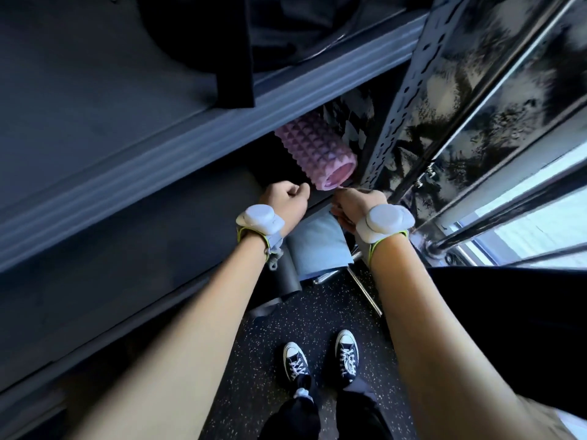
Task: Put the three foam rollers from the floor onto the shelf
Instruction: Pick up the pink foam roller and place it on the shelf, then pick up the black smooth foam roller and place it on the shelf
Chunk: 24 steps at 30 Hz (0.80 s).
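The far end of the pink foam roller (314, 147) disappears under the grey shelf (152, 147) edge at the frame's centre. The left hand (284, 201) curls inward, its fingertips out of sight, so its grip cannot be judged. The right hand (355, 206) covers the top of the blue mat (317, 242); whether it pinches it is unclear. Dark shapes at the upper middle are too dim to identify.

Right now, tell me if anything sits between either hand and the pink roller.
Nothing visible does. The pink roller lies on the shelf, its open end just beyond the left hand and right hand.
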{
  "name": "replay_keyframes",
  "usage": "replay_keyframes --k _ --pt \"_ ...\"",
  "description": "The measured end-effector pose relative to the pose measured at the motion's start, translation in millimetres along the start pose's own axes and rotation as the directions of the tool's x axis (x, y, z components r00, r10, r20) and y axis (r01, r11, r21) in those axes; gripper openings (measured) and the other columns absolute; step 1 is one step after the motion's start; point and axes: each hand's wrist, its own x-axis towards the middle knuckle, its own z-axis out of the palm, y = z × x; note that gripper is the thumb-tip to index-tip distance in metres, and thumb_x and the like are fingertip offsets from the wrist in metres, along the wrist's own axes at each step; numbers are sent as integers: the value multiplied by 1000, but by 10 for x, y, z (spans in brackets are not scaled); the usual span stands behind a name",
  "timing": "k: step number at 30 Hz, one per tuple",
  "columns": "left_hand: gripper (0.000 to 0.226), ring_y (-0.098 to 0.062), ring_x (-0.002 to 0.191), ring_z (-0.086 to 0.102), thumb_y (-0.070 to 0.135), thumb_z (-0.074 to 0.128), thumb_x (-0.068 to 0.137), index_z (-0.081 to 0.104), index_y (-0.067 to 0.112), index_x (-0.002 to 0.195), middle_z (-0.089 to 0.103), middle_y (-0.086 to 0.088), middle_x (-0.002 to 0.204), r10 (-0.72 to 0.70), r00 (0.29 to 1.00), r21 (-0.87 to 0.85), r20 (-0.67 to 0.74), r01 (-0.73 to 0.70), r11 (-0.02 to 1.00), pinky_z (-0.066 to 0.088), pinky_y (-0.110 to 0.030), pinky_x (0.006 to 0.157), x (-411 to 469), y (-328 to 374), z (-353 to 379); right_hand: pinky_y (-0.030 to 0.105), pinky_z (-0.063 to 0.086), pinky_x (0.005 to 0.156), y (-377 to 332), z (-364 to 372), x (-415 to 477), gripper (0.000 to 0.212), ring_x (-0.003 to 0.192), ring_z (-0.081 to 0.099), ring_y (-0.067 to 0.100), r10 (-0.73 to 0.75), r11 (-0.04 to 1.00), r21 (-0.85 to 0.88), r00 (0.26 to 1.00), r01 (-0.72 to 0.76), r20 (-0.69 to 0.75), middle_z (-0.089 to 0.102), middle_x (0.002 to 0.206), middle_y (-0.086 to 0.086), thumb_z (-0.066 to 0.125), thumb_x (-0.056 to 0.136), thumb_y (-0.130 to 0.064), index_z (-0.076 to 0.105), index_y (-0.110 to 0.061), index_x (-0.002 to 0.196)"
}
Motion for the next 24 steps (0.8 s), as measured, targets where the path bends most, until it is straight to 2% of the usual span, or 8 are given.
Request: replay_keyframes --k 2,6,8,11,14,18,20,24 --pt "40 -37 74 71 58 52 67 64 21 78 71 -11 70 20 1000 7 18 -20 1000 60 -55 72 -263 6 -72 28 43 54 83 -33 -288 26 61 57 22 -44 999 -10 999 43 -11 64 68 11 65 86 -20 61 -18 61" --pt "27 -29 78 75 54 57 71 71 30 70 74 0 69 31 997 -24 68 -29 999 61 -51 76 -993 19 -284 29 46 60 354 -156 -942 15 68 63 21 -61 998 -25 998 62 11 72 73 6 66 86 -27 68 -19 73" --pt "24 -29 78 75 45 62 77 71 24 69 73 4 66 43 998 -61 56 -40 997 60 -47 74 -1216 66 -311 30 47 62 409 -192 -1071 16 69 63 21 -79 997 -22 997 79 15 72 75 5 66 87 -29 68 -19 74" --pt "18 -32 78 73 30 65 87 70 16 77 71 1 67 66 997 -111 42 -61 992 58 -42 72 -1722 72 -390 30 47 62 580 -331 -1457 19 70 63 20 -97 995 -13 995 97 21 72 74 5 66 88 -30 68 -20 72" --pt "18 -30 82 75 27 63 89 71 13 81 74 -1 74 66 998 -132 14 -63 989 59 -39 75 -2191 21 -405 29 47 60 836 -529 -1787 22 68 63 19 -128 992 -6 992 128 -5 75 77 6 66 87 -30 67 -20 68" --pt "19 -19 75 74 25 62 92 71 8 88 75 -4 78 81 997 -146 -21 -83 986 57 -34 74 -2917 -114 -337 27 51 57 1381 -899 -2266 17 67 66 20 -140 989 40 990 141 -26 76 80 5 66 86 -27 69 -19 72" --pt "18 -19 76 74 26 62 92 71 11 87 75 -3 78 91 995 -138 -28 -94 986 56 -34 73 -3167 -166 -300 30 58 65 1579 -1002 -2413 16 70 72 21 -111 993 43 994 112 -21 77 80 3 67 83 -28 70 -18 71" --pt "17 -13 70 73 23 62 92 71 12 84 75 -2 77 119 993 -122 0 -118 985 59 -35 74 -3865 -301 -133 36 57 73 2164 -1378 -2839 20 74 71 25 -80 995 66 997 81 -13 77 79 3 69 70 -37 74 -19 78"
